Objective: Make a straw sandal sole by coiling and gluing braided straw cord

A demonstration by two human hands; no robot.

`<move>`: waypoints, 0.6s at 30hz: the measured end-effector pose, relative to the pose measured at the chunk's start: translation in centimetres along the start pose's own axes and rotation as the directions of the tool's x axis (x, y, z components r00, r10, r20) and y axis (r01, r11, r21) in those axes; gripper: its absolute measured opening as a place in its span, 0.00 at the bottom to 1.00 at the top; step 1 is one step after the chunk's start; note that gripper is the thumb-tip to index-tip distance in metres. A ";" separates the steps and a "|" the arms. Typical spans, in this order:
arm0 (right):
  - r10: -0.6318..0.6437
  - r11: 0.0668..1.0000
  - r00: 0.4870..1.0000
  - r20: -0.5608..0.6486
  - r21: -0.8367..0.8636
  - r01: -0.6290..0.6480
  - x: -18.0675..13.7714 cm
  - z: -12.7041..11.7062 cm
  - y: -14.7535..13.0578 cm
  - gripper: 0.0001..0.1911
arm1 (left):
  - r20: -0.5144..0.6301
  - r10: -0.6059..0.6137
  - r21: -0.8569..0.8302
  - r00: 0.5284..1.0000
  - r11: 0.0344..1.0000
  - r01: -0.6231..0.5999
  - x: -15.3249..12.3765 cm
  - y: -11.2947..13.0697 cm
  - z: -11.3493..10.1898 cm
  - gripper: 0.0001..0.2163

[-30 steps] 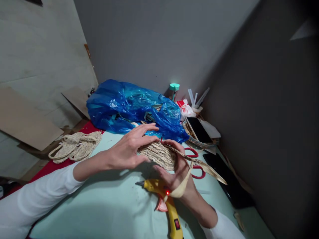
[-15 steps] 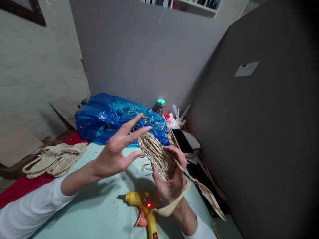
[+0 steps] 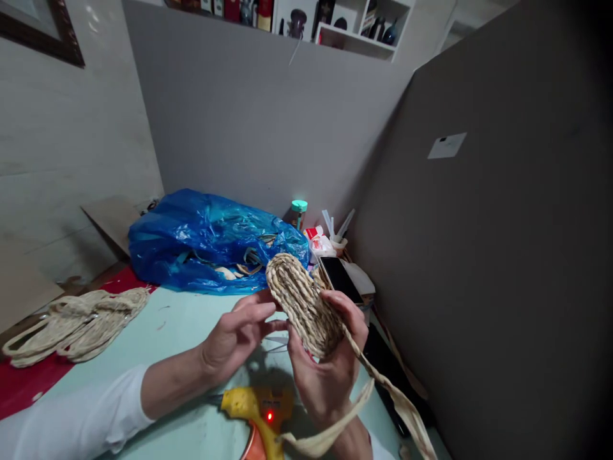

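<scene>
My right hand grips a flat oval piece of coiled straw braid by its lower right end, thumb on one side and fingers on the other. From that end a loose, flat straw strand trails down to the right, and another strand hangs across my wrist. My left hand is at the oval's left edge with fingers bent and apart; some fingertips are hidden behind it. Below lies a yellow glue gun with a lit red light, its nozzle pointing left. Scissors lie partly hidden between my hands.
A blue plastic bag spreads across the back of the pale green tabletop. Straw braid pieces lie on red cloth at left. A green-lidded jar, a cup of white sticks and a phone stand near the right-hand partition.
My left hand has dropped from above the oval's far end to its left edge, fingers now bent. My right hand keeps its grip. The view has tilted up and turned slightly right.
</scene>
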State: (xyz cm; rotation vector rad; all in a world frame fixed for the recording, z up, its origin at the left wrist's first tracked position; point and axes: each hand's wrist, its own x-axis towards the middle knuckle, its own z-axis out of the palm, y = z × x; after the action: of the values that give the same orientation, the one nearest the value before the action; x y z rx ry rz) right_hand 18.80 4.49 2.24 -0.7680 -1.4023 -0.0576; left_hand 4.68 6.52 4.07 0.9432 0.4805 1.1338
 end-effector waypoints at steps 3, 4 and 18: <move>0.031 0.999 0.999 -0.036 0.026 -0.031 -0.1 0.1 -0.2 0.31 | 0.089 -0.043 -0.089 0.995 0.995 0.051 0.3 -0.6 1.0 0.12; 0.042 0.999 0.998 -0.051 0.036 -0.040 -0.1 0.2 -0.3 0.31 | 0.099 -0.056 -0.106 0.994 0.992 0.066 0.6 -0.7 1.2 0.12; 0.208 0.963 0.977 0.049 0.165 -0.214 -0.9 0.5 -0.9 0.37 | 0.332 -0.026 0.089 0.943 0.996 -0.004 3.7 -0.1 1.4 0.32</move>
State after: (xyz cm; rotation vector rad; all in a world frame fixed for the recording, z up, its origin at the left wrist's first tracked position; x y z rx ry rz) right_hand 17.77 3.70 1.78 -0.7741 -1.3280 0.2381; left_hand 7.16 9.35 5.25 1.1826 0.2602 0.9236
